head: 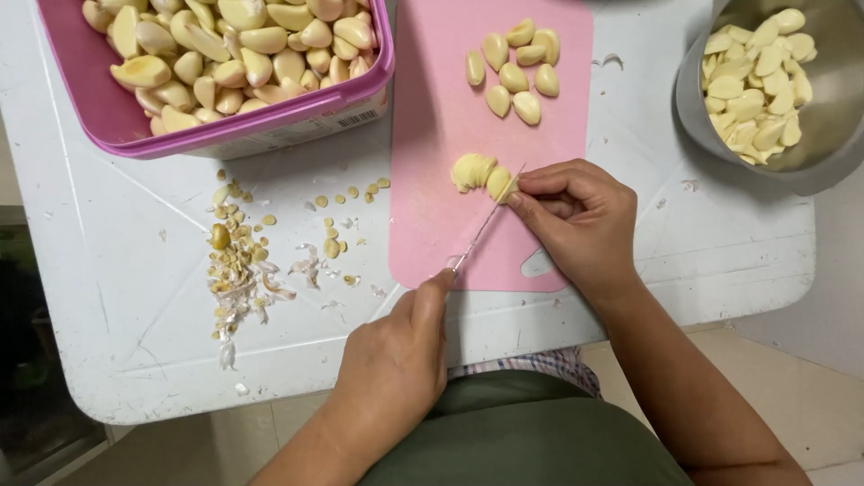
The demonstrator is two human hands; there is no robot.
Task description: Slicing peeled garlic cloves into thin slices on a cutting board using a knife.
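The left hand (391,360) has its grip closed around the handle of a thin knife (486,220), thumb stretched along the top, the blade running up toward one o'clock. The right hand (576,220) pinches a partly sliced garlic clove (481,173) with narrow, curled fingers, holding it down where the blade tip meets it; cut slices lean away at the clove's nine o'clock end. Both rest on a pink cutting board (441,90), which also carries a cluster of whole peeled cloves (513,72) at twelve o'clock. The board lies on a scratched white bench (117,297). At ten o'clock stands a pink tub (117,126) full of peeled garlic, at two o'clock a metal bowl (837,117) holding more, and at nine o'clock lies a scatter of trimmed ends and skins (238,261).
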